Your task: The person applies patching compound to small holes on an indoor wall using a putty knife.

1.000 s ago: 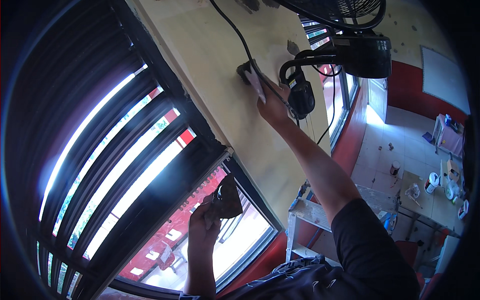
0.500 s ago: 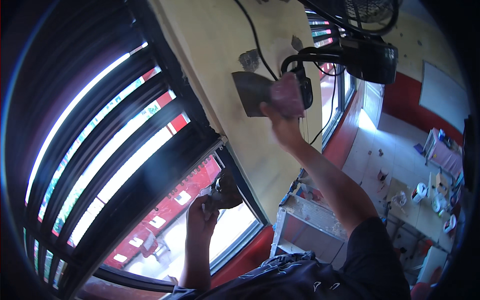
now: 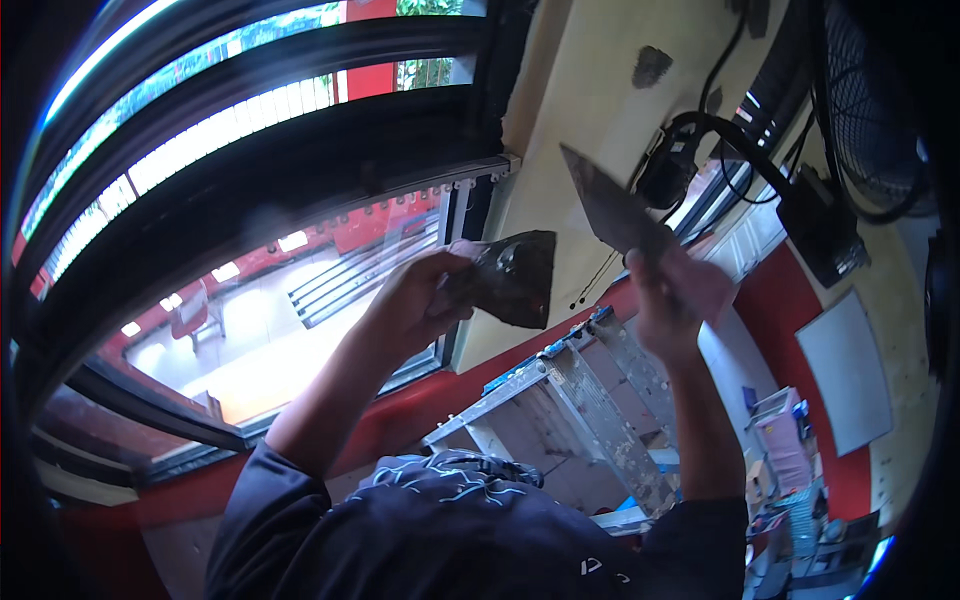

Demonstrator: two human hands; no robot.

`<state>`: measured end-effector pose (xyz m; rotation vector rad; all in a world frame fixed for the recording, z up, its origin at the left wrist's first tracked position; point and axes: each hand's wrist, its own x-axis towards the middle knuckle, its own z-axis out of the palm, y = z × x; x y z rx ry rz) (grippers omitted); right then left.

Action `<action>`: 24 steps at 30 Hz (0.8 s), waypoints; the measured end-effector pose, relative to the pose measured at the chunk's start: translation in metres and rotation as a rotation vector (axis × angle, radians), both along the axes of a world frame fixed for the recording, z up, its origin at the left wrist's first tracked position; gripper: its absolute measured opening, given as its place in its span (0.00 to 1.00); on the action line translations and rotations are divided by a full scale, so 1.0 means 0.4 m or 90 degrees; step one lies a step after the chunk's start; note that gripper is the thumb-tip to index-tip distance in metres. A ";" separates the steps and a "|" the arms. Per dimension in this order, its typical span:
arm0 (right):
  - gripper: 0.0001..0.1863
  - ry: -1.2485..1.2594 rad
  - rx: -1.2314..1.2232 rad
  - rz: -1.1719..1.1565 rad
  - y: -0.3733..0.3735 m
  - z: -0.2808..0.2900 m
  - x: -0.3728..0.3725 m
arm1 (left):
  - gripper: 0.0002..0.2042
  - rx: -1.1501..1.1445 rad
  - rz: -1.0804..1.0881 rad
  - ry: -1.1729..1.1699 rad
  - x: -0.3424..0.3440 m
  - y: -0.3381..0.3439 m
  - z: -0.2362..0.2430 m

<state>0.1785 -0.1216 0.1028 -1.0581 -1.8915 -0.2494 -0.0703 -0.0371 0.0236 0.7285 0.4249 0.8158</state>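
Note:
My left hand (image 3: 415,295) is closed round a putty knife (image 3: 525,280) whose dark, flared blade carries a glossy smear of grey-brown paste. To its right, my right hand (image 3: 662,320) grips a wider scraper (image 3: 612,208) with a flat grey blade and a pinkish back edge, blurred by motion. The two blades are close to each other but apart, both in front of the cream wall (image 3: 575,110). A dark grey patch (image 3: 652,66) marks that wall above the wider scraper. Neither blade touches the wall.
A paint-spattered stepladder (image 3: 570,400) stands below my hands. At the right are a wall-mounted fan (image 3: 865,140), its black bracket (image 3: 820,225) and hanging cables. A barred window (image 3: 280,130) fills the left. Lower right, a pink cabinet (image 3: 785,440) and clutter stand near a whiteboard (image 3: 845,375).
My right hand has brought the wider scraper away from the wall, down toward the putty knife. My left hand has risen with the putty knife. The view has turned.

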 end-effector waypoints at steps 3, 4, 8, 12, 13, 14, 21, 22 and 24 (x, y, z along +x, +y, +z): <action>0.21 -0.166 0.211 -0.010 0.033 -0.038 -0.025 | 0.05 -0.028 -0.084 -0.070 0.029 0.031 -0.011; 0.21 -0.187 0.208 -0.036 0.025 -0.056 -0.021 | 0.04 -0.053 -0.113 -0.117 0.043 0.021 0.010; 0.21 -0.204 0.191 -0.056 -0.024 -0.128 -0.024 | 0.03 -0.076 -0.114 -0.143 0.048 0.036 -0.018; 0.21 -0.262 0.130 -0.067 -0.082 -0.185 0.006 | 0.06 0.003 -0.053 -0.036 0.032 0.041 -0.052; 0.20 -0.265 0.108 -0.056 -0.096 -0.192 0.008 | 0.08 0.063 -0.026 0.005 0.028 0.045 -0.049; 0.19 -0.272 0.097 -0.017 -0.114 -0.194 0.004 | 0.10 -0.101 -0.080 -0.127 0.017 0.046 -0.043; 0.25 0.561 -0.167 0.100 -0.104 -0.183 0.092 | 0.13 0.168 -0.055 -0.084 0.024 0.006 0.022; 0.25 0.569 -0.164 0.094 -0.091 -0.156 0.071 | 0.13 0.167 -0.063 -0.078 0.028 0.004 0.020; 0.29 0.875 -0.243 0.324 -0.054 -0.092 -0.003 | 0.14 0.190 -0.080 -0.116 0.022 -0.008 0.002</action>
